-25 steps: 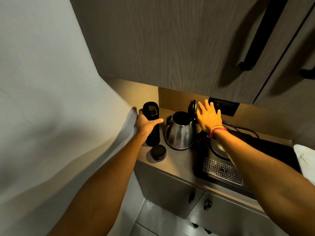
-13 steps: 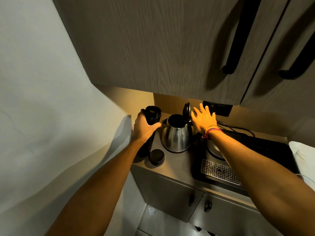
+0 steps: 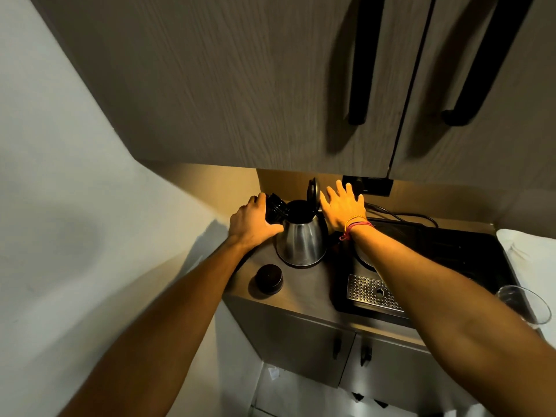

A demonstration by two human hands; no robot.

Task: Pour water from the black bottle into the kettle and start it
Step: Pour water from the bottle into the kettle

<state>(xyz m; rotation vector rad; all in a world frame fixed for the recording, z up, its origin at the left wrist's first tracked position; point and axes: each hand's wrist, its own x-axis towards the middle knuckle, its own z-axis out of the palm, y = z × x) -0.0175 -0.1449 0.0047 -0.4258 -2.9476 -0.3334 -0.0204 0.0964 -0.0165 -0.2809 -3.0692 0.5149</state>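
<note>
A steel kettle (image 3: 302, 242) stands on the counter with its black lid (image 3: 313, 192) flipped up. My left hand (image 3: 251, 222) is wrapped around the black bottle (image 3: 275, 207), which is tilted with its open mouth at the kettle's rim. Most of the bottle is hidden behind my hand. My right hand (image 3: 344, 207) is open with fingers spread just right of the raised lid, above the kettle's handle. The bottle's black cap (image 3: 269, 278) lies on the counter in front of the kettle.
A black tray (image 3: 445, 260) with a perforated metal drip grate (image 3: 370, 291) fills the counter's right side. A clear glass (image 3: 525, 305) sits at the right edge. A wall socket (image 3: 368, 185) with cables is behind. Overhead cabinets (image 3: 240, 85) hang close above; a wall is on the left.
My left hand has lifted the bottle off the counter and tipped it toward the kettle's opening. My right hand stays by the raised lid. The view has tilted upward.
</note>
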